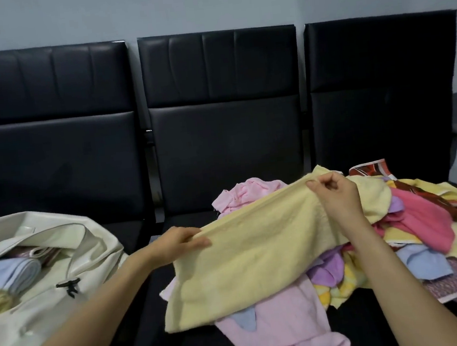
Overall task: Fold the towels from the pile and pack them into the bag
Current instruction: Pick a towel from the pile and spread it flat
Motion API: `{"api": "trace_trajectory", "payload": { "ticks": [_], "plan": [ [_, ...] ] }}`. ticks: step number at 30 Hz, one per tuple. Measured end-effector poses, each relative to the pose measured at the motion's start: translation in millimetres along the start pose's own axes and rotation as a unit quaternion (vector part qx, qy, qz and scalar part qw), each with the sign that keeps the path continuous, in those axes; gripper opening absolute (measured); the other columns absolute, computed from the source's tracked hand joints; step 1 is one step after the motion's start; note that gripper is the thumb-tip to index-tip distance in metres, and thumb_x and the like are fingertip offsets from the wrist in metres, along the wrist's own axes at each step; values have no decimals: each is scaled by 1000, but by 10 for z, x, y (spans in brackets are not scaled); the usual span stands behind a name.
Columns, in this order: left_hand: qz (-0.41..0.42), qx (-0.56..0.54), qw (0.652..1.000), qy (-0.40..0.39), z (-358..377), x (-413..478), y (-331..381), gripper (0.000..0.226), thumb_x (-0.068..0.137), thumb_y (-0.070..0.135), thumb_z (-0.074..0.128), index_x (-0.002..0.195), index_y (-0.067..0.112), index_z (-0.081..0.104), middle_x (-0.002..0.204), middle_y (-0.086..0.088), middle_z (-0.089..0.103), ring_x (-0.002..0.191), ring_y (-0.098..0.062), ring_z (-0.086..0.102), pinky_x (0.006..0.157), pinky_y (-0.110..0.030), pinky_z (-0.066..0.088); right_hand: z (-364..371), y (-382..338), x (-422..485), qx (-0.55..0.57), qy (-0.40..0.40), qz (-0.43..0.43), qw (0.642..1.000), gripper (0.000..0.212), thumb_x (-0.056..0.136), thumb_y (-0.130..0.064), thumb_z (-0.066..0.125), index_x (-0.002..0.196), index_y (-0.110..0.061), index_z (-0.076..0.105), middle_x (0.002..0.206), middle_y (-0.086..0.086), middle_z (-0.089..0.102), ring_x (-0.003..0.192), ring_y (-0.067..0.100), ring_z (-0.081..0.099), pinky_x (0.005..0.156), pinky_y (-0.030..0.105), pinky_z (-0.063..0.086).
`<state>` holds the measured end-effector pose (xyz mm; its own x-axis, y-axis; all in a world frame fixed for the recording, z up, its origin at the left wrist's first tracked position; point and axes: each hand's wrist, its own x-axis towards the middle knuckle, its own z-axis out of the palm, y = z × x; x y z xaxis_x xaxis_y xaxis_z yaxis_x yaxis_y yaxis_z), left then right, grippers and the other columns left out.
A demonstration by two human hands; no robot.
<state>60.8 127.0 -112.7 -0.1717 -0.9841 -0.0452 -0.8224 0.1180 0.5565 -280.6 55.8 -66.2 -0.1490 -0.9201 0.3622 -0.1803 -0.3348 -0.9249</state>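
Yellow towel point(247, 255) hung stretched between your hands above the towel pile point(396, 228) on black seats point(132, 233). Your left hand point(175, 241) and right hand point(333, 192) each pinched its top edge. Cream bag point(60, 247) lay left, holding folded towels point(15, 272).

Both hands hold a pale yellow towel point(247, 255) by its upper edge above the black seats point(200, 345). The left hand point(176, 241) grips the left end, and the right hand point(334, 195) pinches the edge further right, so the cloth hangs slanting between them. Under and to the right of it lies the pile of towels point(413, 226) in pink, purple, blue and yellow. On the left seat sits an open cream bag point(60, 247) with folded towels point(12, 273) inside.
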Motion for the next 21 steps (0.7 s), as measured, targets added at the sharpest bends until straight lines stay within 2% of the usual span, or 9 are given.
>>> {"api": "trace_trajectory", "payload": {
  "ticks": [4,7,10,12,15,18,21],
  "plan": [
    [1,56,998,20,-121,-299,-185,83,65,92,35,84,16,61,80,-6,61,69,-3,52,71,-29,46,-44,-72,-60,-10,9,-4,1000,17,86,-17,70,75,-22,58,82,-4,61,78,10,57,71,20,45],
    [19,40,997,57,-199,-522,-105,74,72,84,43,81,12,58,77,3,55,72,-5,52,69,-24,41,-79,-157,-131,-8,5,-15,1000,16,86,-19,70,77,-23,58,86,-1,63,82,14,58,77,26,47],
    [30,-31,986,159,-268,-723,79,41,79,60,60,68,21,50,64,13,47,60,-1,43,60,-22,35,-175,-232,-199,0,19,-41,999,16,87,-20,69,78,-25,57,84,0,62,83,17,58,74,26,47],
    [39,-111,967,225,-350,-881,258,41,76,58,68,63,24,50,58,14,46,55,0,40,53,-17,30,-264,-340,-275,22,35,-70,997,17,89,-18,67,80,-27,56,83,-1,60,82,15,57,70,20,45],
    [59,-242,928,276,-509,-1126,543,48,63,58,74,59,17,50,57,6,47,53,-6,44,48,-18,33,-412,-582,-401,48,63,-130,988,18,91,-14,64,81,-26,54,80,-1,57,75,8,52,67,17,42],
    [70,-311,911,262,-666,-1297,750,49,54,60,79,58,19,53,57,3,48,50,-7,43,44,-16,34,-533,-823,-506,23,69,-167,983,8,92,-17,63,88,-16,56,80,-6,55,72,4,50,62,10,39],
    [47,-329,927,174,-726,-1371,767,55,48,63,84,62,18,55,59,1,52,50,-7,47,45,-16,38,-586,-875,-566,-11,43,-159,986,10,92,-20,62,88,-13,57,80,-8,57,73,2,51,60,7,38]
  ]
}}
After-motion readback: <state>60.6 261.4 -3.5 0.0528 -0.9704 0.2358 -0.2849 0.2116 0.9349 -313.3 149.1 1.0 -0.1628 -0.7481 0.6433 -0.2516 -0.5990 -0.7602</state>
